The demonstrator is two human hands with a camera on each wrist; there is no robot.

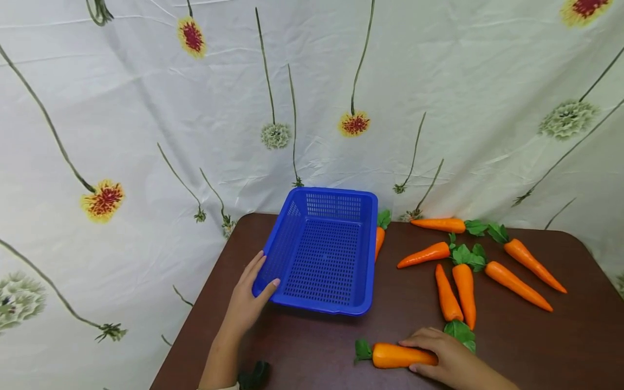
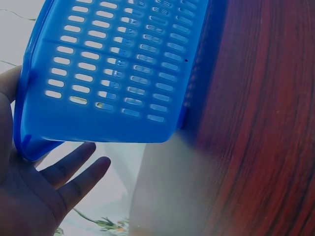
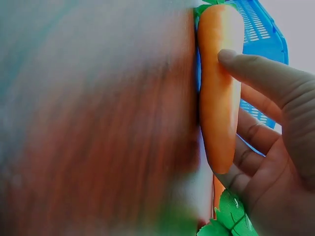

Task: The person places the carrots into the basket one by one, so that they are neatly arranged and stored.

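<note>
A blue plastic basket (image 1: 324, 260) with slotted walls stands on the table, its inside bare. At its near left corner, my left hand (image 1: 246, 300) holds the rim, thumb over the edge and fingers along the outside. The left wrist view shows the basket's side wall (image 2: 118, 64) with two fingertips (image 2: 101, 167) stretched out beyond it. My right hand (image 1: 446, 357) grips an orange carrot (image 1: 397, 356) with a green leafy top, close to the table's front. In the right wrist view the thumb (image 3: 256, 69) presses the carrot's side (image 3: 219, 98), other fingers behind it.
Several more leafy carrots (image 1: 519, 284) lie scattered on the dark brown table (image 1: 409, 303) right of the basket. One carrot (image 1: 379, 241) is partly hidden behind the basket's right side. A flowered white cloth (image 1: 322, 81) hangs behind. A dark object (image 1: 255, 375) lies by my left wrist.
</note>
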